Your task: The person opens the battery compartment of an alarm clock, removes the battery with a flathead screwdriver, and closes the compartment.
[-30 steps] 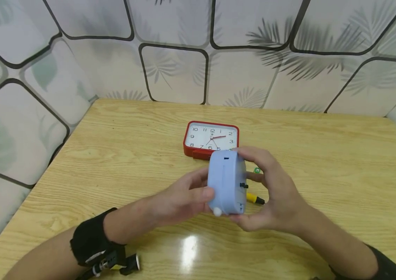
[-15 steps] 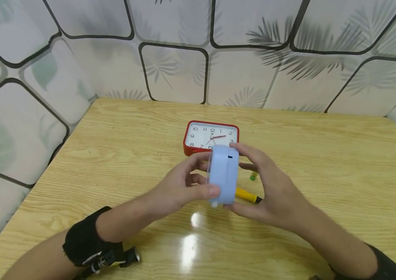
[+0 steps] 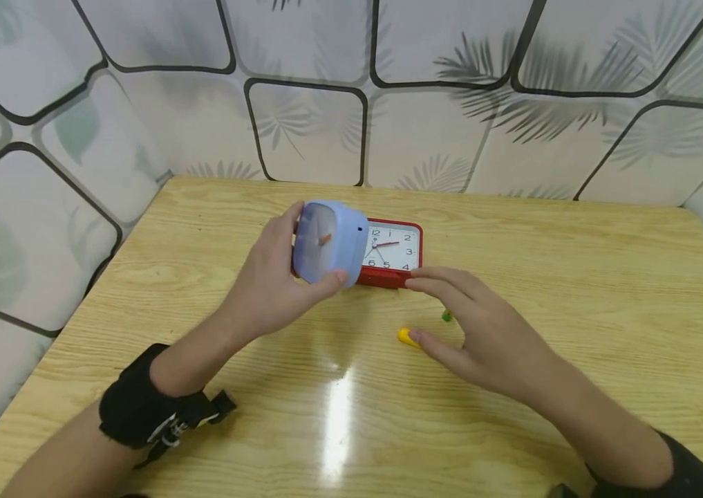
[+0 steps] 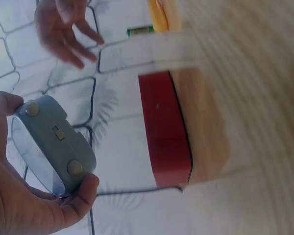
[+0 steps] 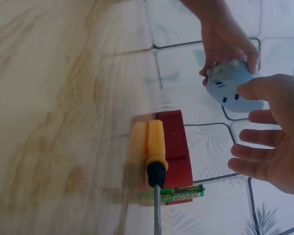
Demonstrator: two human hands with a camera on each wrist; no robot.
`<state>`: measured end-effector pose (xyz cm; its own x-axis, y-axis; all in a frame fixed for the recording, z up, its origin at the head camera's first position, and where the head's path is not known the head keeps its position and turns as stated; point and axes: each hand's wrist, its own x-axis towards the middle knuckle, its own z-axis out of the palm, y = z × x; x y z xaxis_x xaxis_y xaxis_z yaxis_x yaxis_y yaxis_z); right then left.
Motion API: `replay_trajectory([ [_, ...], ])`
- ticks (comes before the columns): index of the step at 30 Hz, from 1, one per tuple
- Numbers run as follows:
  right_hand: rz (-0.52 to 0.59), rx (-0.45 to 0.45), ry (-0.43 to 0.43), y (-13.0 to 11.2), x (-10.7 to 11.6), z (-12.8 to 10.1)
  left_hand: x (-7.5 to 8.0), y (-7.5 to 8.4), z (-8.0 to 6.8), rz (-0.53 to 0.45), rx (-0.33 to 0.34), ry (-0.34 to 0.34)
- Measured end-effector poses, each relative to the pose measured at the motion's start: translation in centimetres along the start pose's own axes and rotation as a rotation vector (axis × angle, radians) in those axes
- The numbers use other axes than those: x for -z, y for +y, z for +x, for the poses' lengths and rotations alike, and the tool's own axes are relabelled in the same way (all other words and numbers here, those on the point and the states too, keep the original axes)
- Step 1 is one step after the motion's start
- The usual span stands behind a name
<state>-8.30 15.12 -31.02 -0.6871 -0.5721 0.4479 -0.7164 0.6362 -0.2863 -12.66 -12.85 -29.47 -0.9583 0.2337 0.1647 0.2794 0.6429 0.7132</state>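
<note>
Blue clock [image 3: 348, 242], in my left grip [image 3: 270, 287], right grip [image 3: 484, 328] empty, spread: I judge it light, stiff, slick, fragile-faced, best taken by its sides.

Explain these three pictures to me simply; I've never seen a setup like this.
There is no robot here, just a person's two bare hands, with a black strap on each wrist. The widest picture comes from a camera on the person's head, looking forward and down. The other two come from cameras worn on the left and right wrists, so the table appears turned sideways in them.

The left hand holds a light blue clock up off the wood-grain table. The right hand holds nothing; its fingers are spread loosely. On the table are a red rectangular clock, a yellow-handled screwdriver and a green battery. The last two show best in the right wrist picture.
</note>
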Motion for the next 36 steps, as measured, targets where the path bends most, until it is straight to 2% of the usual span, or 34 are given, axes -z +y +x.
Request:
replay_trajectory([
  [2,-0.018,-0.025,-0.035,0.3,-0.1,-0.1,0.5,-0.5,0.5,0.091,0.025,0.013],
  [6,-0.031,-0.082,-0.131,1.4,-0.5,-0.2,1.2,-1.3,1.4,0.189,0.069,0.001],
  [11,-0.044,-0.170,-0.306,2.7,-1.0,-0.4,1.4,-2.3,2.3,0.371,0.078,0.028],
  [15,-0.022,-0.198,-0.400,3.5,-1.3,-0.5,1.6,-3.5,2.9,0.515,0.096,0.020],
  [26,0.028,-0.192,-0.483,4.2,-2.1,-0.5,2.3,-6.7,3.9,0.662,0.267,-0.135],
  [36,0.032,-0.190,-0.494,4.3,-2.0,-0.4,3.5,-7.4,4.0,0.740,0.289,-0.253],
])
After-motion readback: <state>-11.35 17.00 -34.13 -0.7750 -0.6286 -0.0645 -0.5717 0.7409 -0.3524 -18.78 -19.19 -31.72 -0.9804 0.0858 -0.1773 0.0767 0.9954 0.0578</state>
